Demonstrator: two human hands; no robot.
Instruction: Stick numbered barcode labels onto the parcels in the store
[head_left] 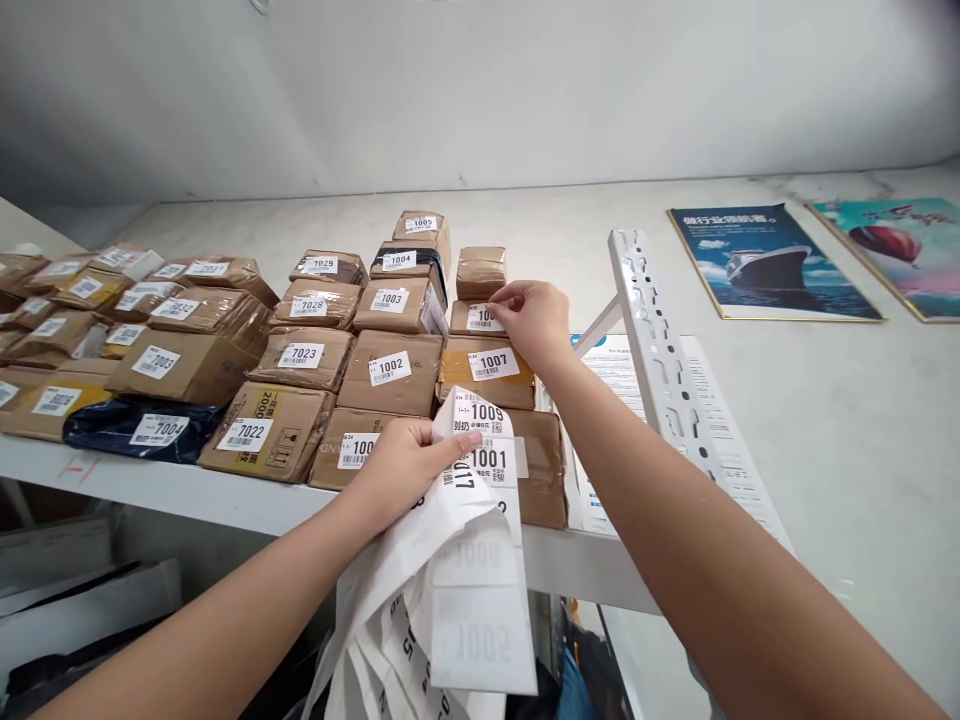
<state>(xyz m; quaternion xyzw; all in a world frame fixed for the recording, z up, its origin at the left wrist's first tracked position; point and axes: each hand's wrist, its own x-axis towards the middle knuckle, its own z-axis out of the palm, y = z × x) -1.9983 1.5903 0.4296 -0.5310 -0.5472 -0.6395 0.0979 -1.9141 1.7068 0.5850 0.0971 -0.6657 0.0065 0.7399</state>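
Observation:
My left hand [405, 460] is closed around a long folded strip of white number labels [476, 650], thumb on top; the uppermost ones read 1009 and 1001, and the rest hangs down in loops. Farther up, my right hand [538, 318] has its thumb and finger together at the right end of a white sticker label [478, 317], which lies on the front of a small cardboard parcel [457, 322]. The fingertips cover the label's last digit. Above it sits another small parcel [481, 268] with no label visible. A parcel marked 1007 [525, 393] lies directly below.
Labelled parcels, such as 1002 [420, 390] and 7022 [307, 400], are stacked along the white shelf [247, 510]. A perforated metal upright [652, 340] stands beside my right forearm. Papers [694, 400] and a ship poster [772, 262] are on the wall. Bags [90, 610] lie below.

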